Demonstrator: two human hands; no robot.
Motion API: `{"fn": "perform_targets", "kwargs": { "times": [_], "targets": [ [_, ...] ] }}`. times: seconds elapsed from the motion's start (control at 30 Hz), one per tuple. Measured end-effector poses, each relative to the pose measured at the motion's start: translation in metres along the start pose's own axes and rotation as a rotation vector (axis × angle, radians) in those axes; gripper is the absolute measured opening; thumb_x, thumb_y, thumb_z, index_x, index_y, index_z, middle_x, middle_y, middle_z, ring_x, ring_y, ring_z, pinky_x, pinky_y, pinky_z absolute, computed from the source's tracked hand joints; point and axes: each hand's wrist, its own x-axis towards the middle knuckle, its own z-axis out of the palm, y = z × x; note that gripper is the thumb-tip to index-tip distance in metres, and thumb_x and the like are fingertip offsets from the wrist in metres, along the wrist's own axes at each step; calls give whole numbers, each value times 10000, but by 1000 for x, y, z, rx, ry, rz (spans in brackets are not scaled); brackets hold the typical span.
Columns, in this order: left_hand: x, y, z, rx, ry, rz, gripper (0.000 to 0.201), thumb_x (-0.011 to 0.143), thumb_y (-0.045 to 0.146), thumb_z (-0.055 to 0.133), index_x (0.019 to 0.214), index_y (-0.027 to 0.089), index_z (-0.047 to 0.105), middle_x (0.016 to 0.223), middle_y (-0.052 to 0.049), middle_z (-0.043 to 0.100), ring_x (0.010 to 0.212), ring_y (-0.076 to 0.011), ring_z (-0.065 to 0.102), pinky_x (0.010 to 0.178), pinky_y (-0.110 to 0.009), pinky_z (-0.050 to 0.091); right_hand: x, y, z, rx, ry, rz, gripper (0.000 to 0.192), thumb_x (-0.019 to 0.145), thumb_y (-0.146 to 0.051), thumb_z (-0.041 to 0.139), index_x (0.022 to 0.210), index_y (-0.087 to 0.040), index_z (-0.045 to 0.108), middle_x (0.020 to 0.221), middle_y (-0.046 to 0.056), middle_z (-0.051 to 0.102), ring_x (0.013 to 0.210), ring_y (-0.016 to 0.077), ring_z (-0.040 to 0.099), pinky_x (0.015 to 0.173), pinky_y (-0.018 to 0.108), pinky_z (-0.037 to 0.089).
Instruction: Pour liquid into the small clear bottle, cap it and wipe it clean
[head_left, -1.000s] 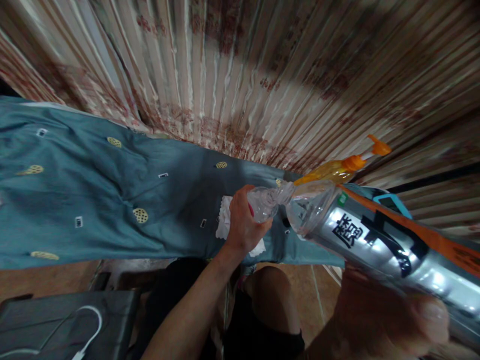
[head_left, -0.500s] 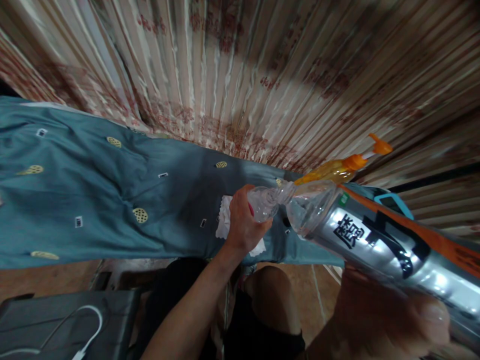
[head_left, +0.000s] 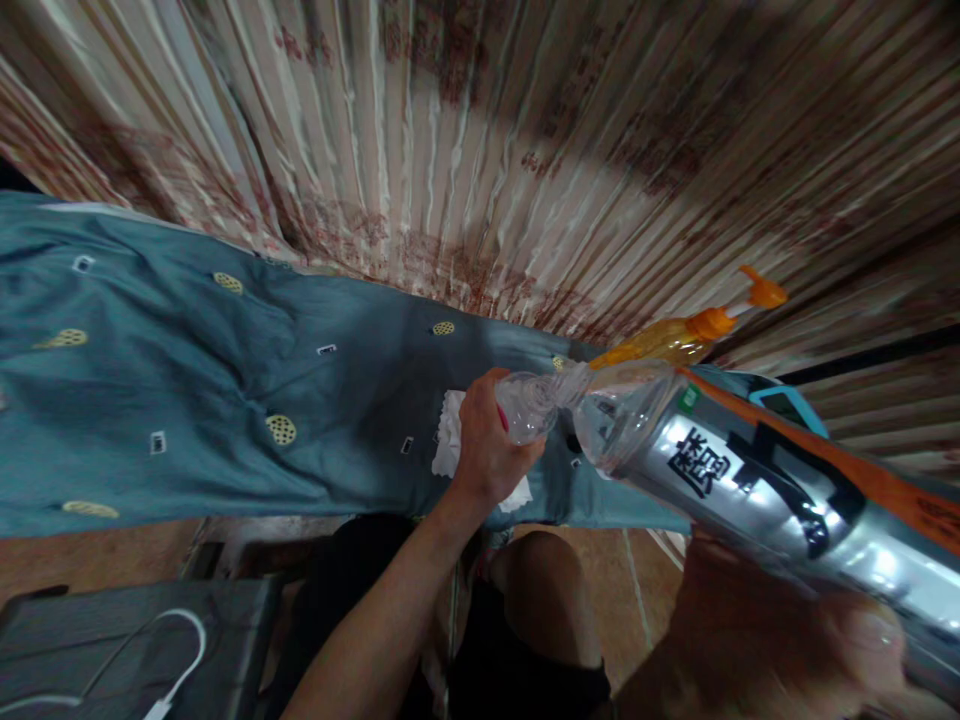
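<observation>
Left hand (head_left: 487, 450) fingers wrapped around small clear bottle (head_left: 532, 405) over the blue bed sheet (head_left: 187, 400), right hand (head_left: 780, 640) fingers gripping big labelled bottle (head_left: 750, 480) tilted mouth-to-mouth; best keep the necks aligned and tilt slowly to avoid spills.

My left hand (head_left: 487, 450) grips a small clear bottle (head_left: 529, 408), mouth tilted toward three o'clock. My right hand (head_left: 757, 640) tips a large silver-labelled bottle (head_left: 750, 480), neck toward nine o'clock, meeting that mouth.
</observation>
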Motion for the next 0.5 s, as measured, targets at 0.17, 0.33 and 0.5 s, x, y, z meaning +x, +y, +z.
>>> {"fn": "perform_targets", "kwargs": {
  "times": [0.17,0.33,0.5],
  "targets": [
    [0,1,0,14,5,7,763,624,200,828,1308,221,491,1285,-108,642,1242,-314,624,1086,-492,499,1,1,-3,-41,-2,2,422,631,-428,728,1049,-374,743,1156,-34,741,1327,409,625,1011,775,574],
    [0,1,1,3,15,4,752,623,192,814,1302,215,491,1285,-113,641,1246,-320,625,1093,-504,497,-1,1,-6,-54,-10,15,417,651,-427,730,1065,-379,740,1167,-41,739,1331,392,624,1010,753,587],
    [0,1,0,-4,14,12,746,628,190,811,1302,218,493,1285,-112,645,1253,-322,622,1097,-511,495,0,5,-8,-11,-46,-12,387,699,-433,693,1073,-347,745,1208,-20,731,1329,392,623,1025,752,577]
  ]
}}
